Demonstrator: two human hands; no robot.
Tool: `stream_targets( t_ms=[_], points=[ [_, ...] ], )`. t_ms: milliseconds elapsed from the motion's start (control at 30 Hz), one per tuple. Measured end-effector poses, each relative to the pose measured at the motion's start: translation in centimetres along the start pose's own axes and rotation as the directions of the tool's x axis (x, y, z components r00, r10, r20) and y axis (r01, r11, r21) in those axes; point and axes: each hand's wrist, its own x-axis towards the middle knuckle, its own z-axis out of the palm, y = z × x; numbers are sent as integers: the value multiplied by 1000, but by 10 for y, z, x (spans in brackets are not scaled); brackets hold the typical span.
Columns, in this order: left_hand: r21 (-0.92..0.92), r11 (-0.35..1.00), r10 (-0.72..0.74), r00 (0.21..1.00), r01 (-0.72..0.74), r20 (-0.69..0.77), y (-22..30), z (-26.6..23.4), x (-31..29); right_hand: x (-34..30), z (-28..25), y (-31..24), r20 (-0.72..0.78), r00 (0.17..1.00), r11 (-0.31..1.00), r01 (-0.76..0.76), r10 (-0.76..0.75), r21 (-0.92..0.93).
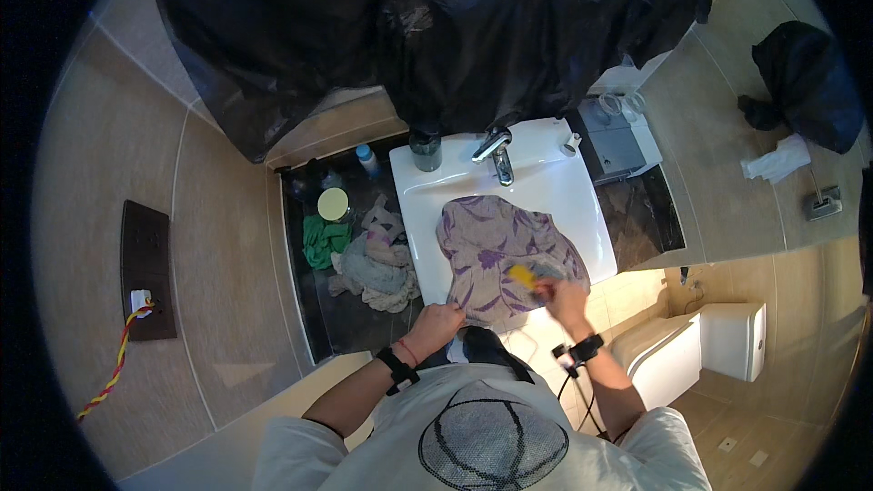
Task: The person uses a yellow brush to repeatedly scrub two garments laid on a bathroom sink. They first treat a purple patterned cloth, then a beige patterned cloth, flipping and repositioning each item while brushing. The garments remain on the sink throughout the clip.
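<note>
A beige-grey cloth with purple leaf and flower print (496, 259) lies spread across the white washbasin (564, 191), its near edge hanging over the front rim. At its near left corner, my left hand (436, 323) is closed, pinching the fabric's edge. My right hand (566, 302) is closed on a small yellow block (522, 275), held against or just over the cloth's right half. Blur keeps its exact kind from showing. A chrome faucet (496, 155) stands behind the cloth, and the basin's bowl is hidden beneath the fabric.
On the dark counter at left lie crumpled grey cloths (380, 264), a green cloth (325, 241), a jar with a pale yellow lid (334, 205) and a blue-capped bottle (366, 159). A glass jar (425, 153) stands on the basin's back left. A white toilet (673, 345) is at right.
</note>
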Motion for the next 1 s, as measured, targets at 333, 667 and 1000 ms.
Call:
stream_targets(
  t_ms=[333,667,1000],
  points=[
    [-20,1000,-5,1000,5,-27,2,0,0,-3,-8,33,-51,997,989,-53,61,137],
    [-2,1000,-2,1000,2,7,3,-1,0,-19,-10,35,58,997,981,-65,55,182],
    [83,996,14,999,-16,33,-3,16,-1,-26,0,-16,180,978,988,79,-103,135]
  ],
)
